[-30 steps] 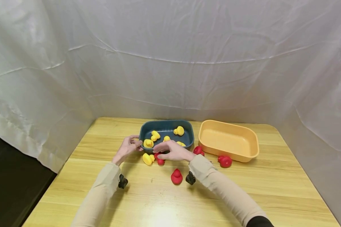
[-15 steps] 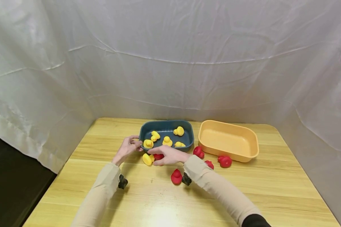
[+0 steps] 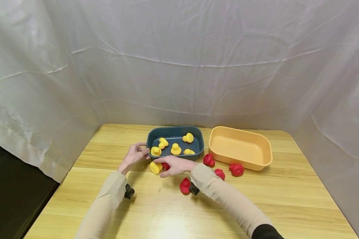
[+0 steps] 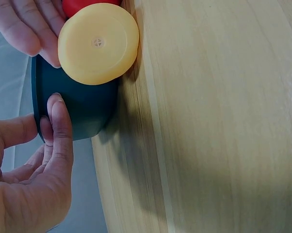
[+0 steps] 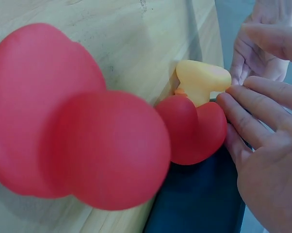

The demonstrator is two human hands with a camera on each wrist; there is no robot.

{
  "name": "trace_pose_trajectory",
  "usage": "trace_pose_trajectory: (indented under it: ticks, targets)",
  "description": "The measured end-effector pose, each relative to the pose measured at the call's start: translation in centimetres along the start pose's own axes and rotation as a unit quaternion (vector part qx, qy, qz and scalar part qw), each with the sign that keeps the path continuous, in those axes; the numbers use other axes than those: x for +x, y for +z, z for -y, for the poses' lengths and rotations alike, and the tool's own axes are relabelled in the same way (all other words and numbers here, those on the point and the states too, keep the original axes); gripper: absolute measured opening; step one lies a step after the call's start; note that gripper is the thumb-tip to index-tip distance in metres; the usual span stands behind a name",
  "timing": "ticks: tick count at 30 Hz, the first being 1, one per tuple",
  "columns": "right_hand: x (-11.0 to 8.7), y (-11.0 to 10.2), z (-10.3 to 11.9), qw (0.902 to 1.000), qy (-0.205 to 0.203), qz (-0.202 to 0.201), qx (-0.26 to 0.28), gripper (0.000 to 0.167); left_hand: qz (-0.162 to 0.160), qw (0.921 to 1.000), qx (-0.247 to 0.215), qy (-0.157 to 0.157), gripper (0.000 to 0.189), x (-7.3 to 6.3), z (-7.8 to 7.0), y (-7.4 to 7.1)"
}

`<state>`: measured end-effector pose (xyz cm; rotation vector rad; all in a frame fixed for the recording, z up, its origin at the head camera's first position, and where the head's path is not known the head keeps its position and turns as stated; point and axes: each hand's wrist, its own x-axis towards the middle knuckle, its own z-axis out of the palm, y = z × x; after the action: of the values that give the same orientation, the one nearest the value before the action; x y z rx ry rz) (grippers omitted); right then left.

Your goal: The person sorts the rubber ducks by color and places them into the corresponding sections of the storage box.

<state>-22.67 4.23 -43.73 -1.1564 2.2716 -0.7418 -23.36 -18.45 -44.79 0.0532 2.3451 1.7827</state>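
My left hand (image 3: 134, 155) pinches the left end of a dark blue tub (image 3: 177, 132). The left wrist view shows the thumb and fingers on either side of its rim. Several yellow rubber ducks, one of them a duck (image 3: 176, 150) near the front, lie inside. Just before the tub a yellow rubber duck (image 3: 154, 168) lies on its side, its flat base towards the left wrist camera. A red rubber duck (image 5: 199, 131) lies beside it. My right hand (image 3: 177, 165) reaches over both with extended fingers, thumb apart, fingertips right at the yellow duck.
A yellow-orange tub (image 3: 242, 144) stands right of the blue one. Red ducks lie in front of the tubs: one duck (image 3: 208, 160) between them, another duck (image 3: 237, 170) farther right, a partly hidden duck (image 3: 219, 174) by the right sleeve, and a duck (image 3: 184, 186) below the right wrist.
My right hand has moved left and towards me, from over the blue tub's front rim to the yellow duck before it. My left hand stays on the tub.
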Motion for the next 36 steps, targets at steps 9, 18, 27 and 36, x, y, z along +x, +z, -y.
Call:
trace_pose_trajectory:
  ticks: [9, 18, 27, 36]
  targets:
    - [0.1, 0.2, 0.1, 0.9998, -0.014, 0.015, 0.008, 0.061, -0.002, 1.0, 0.001, 0.004, 0.048, 0.0, -0.1, 0.0]
    - [0.2, 0.4, 0.1, 0.9988, -0.047, 0.011, -0.014, 0.049, -0.004, 1.0, 0.001, 0.004, 0.049, 0.0, -0.1, 0.1]
    - [0.4, 0.9, 0.1, 0.9971, -0.059, -0.013, -0.048, 0.043, 0.0, 1.0, -0.001, 0.008, 0.049, 0.0, 0.1, 0.0]
    - [0.4, 1.1, 0.4, 0.9941, -0.052, -0.03, -0.09, 0.04, 0.003, 1.0, -0.002, 0.009, 0.048, 0.2, 0.2, 0.0]
